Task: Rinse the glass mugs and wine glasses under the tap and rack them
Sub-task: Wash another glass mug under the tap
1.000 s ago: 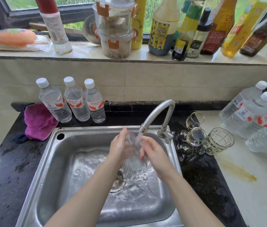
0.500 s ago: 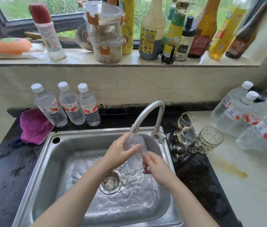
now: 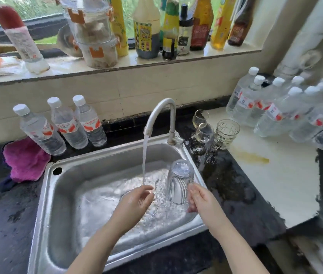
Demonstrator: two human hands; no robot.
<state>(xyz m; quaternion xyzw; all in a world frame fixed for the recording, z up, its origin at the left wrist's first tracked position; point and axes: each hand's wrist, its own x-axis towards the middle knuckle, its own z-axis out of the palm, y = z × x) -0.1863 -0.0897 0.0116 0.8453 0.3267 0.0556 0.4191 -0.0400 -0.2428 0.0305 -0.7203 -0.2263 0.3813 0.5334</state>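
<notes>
A clear ribbed glass [image 3: 178, 181] is hanging upside down over the right side of the sink [image 3: 89, 244], base up, rim down, water beading on its fluted wall. The right hand [image 3: 201, 197] is pinching it low at the rim on its right side, so that grip is closed on the glass. The left hand [image 3: 134, 200] is sitting just left of it, fingers loosely curled and holding nothing, the tap [image 3: 161, 115] stream running down onto its fingertips. Water is churning white across the sink floor. On the wet dark surface just right of the tap, two wine glasses [image 3: 201, 128] and a patterned glass mug [image 3: 226, 133] are standing upright, close together, none showing any clear contents. Three capped water bottles [image 3: 63, 125] are lining the far-left surface beside a pink cloth [image 3: 25, 161], more bottles [image 3: 287, 111] are crowding the far right, and two stacked clip-lid tubs [image 3: 93, 34] on the windowsill are holding something pale.
</notes>
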